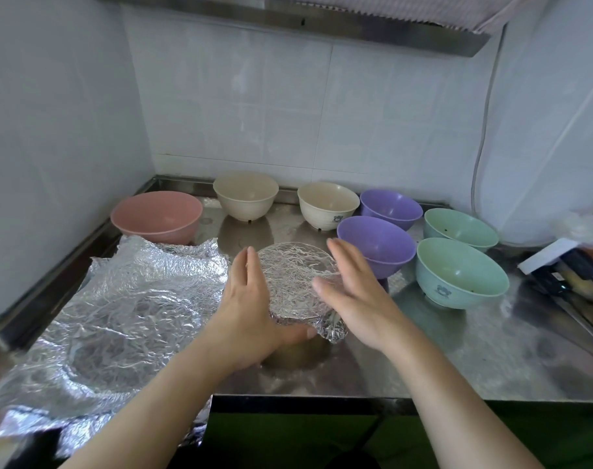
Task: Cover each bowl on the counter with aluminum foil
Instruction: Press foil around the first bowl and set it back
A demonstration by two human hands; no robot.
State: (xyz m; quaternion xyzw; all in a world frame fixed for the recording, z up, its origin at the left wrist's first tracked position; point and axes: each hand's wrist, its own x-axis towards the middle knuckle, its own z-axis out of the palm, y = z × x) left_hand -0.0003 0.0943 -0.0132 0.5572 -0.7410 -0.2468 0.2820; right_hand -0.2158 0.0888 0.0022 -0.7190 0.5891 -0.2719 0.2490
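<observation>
A foil-covered bowl (293, 282) stands near the front middle of the steel counter (457, 350). My left hand (251, 309) lies against its left side with straight fingers, the thumb tucked under the near edge of the foil. My right hand (352, 292) is open just right of the bowl, fingers straight, at or just off the foil. Uncovered bowls stand behind: a pink bowl (158, 216), two cream bowls (246, 194) (327, 203), two purple bowls (376, 243) (391, 206) and two green bowls (460, 270) (460, 226).
Crumpled sheets of aluminum foil (119, 313) cover the left of the counter and hang over its front edge. Dark utensils and a white packet (559, 262) lie at the right edge. Tiled walls close in the back and left. A cable (481, 140) hangs at the right.
</observation>
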